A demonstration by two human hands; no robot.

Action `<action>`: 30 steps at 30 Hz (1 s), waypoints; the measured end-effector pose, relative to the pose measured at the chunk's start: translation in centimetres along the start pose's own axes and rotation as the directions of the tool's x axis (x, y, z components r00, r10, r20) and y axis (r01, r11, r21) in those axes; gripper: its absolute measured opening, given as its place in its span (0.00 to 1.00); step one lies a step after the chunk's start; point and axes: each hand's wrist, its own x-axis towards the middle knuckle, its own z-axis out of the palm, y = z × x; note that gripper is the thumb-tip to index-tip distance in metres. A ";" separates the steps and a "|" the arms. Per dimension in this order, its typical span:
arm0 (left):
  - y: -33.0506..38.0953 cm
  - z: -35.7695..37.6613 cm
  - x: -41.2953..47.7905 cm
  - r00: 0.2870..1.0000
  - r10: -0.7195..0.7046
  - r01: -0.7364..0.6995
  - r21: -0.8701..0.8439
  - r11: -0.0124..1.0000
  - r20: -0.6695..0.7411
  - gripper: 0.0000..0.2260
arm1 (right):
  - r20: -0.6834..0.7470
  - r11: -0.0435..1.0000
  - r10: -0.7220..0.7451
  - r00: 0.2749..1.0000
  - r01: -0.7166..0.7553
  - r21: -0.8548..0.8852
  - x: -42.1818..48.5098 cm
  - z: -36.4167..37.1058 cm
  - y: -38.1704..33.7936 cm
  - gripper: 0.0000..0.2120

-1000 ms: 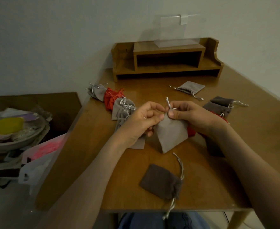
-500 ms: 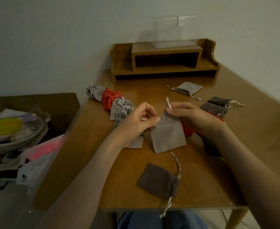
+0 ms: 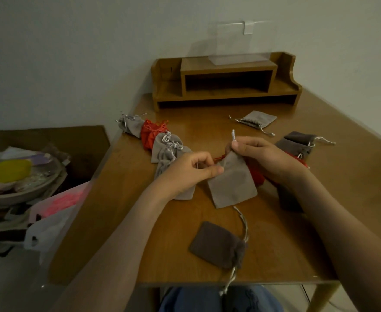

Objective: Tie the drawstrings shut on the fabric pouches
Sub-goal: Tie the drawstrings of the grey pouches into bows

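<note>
A light grey fabric pouch (image 3: 232,183) hangs just above the wooden table (image 3: 275,239), held at its neck by both hands. My left hand (image 3: 191,170) pinches the left end of its silver drawstring. My right hand (image 3: 263,156) pinches the right end, whose white tip (image 3: 233,134) sticks up past my thumb. The pouch's neck is gathered narrow between the two hands. A dark brown pouch (image 3: 218,244) with long silver strings lies near the front edge.
A row of grey and red pouches (image 3: 155,140) lies at the left of the table. Another grey pouch (image 3: 255,120) sits toward the back, and brown and red ones (image 3: 297,146) lie behind my right hand. A wooden shelf unit (image 3: 225,82) stands against the wall. Clutter fills a side surface (image 3: 16,176).
My hands have drawn apart, pulling the strings outward, and the pouch's neck has cinched narrower. The pouch has tilted slightly.
</note>
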 end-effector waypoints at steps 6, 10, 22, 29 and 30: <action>0.3 0.2 0.1 0.990 -0.008 0.005 -0.017 1.000 -0.144 0.01 | -0.157 0.999 0.003 0.988 -0.012 -0.052 0.2 0.2 0.2 0.14; 0.5 0.4 0.1 0.986 -0.037 0.035 -0.016 0.999 -0.161 0.07 | -0.274 0.998 0.004 0.962 -0.021 -0.059 0.3 0.3 0.2 0.13; 1.0 0.2 -0.2 0.934 0.082 0.010 0.254 0.967 -0.347 0.17 | -0.677 0.998 0.063 0.733 -0.029 0.062 0.6 -1.3 1.2 0.15; 1.4 0.0 -0.1 0.938 -0.188 0.045 -0.436 0.899 -0.290 0.20 | -0.601 0.994 0.053 0.797 0.016 0.109 0.5 -1.4 1.2 0.15; 1.6 -0.1 -0.1 0.946 -0.206 0.027 -0.576 0.817 -0.249 0.21 | -0.577 0.995 0.056 0.815 0.003 0.102 0.5 -1.4 1.1 0.14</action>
